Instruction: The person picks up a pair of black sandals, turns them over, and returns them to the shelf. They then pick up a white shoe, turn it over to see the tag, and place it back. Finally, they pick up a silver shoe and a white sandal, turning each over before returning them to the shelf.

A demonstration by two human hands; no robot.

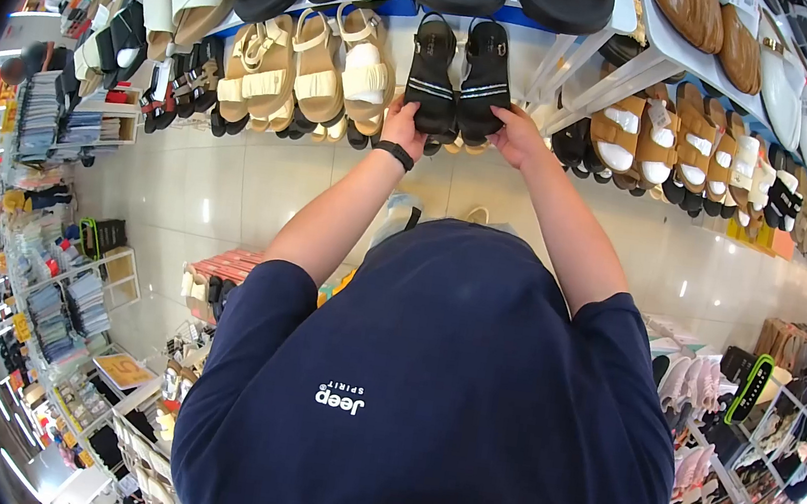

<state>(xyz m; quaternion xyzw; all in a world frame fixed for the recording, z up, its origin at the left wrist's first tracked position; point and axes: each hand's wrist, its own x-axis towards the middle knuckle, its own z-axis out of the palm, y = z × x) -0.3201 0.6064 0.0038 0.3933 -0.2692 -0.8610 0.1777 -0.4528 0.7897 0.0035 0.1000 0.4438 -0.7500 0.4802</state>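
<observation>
Your left hand [404, 129] pinches the toe end of one of the black open sandals with pale-striped straps [433, 72], and your right hand [518, 137] pinches the other's. The pair is side by side at the near edge of the white display shelf [401, 28], just right of the cream sandals with gathered straps [366, 73]. Whether the shelf supports them is unclear.

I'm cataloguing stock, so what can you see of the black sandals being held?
The black sandals are side by side, toes towards the person, with slim strap loops at the heels and pale stripes across their dark front bands. Their material is unclear. The left hand holds one near the toe, the right hand the other. Cream sandals stand to their left.
</observation>
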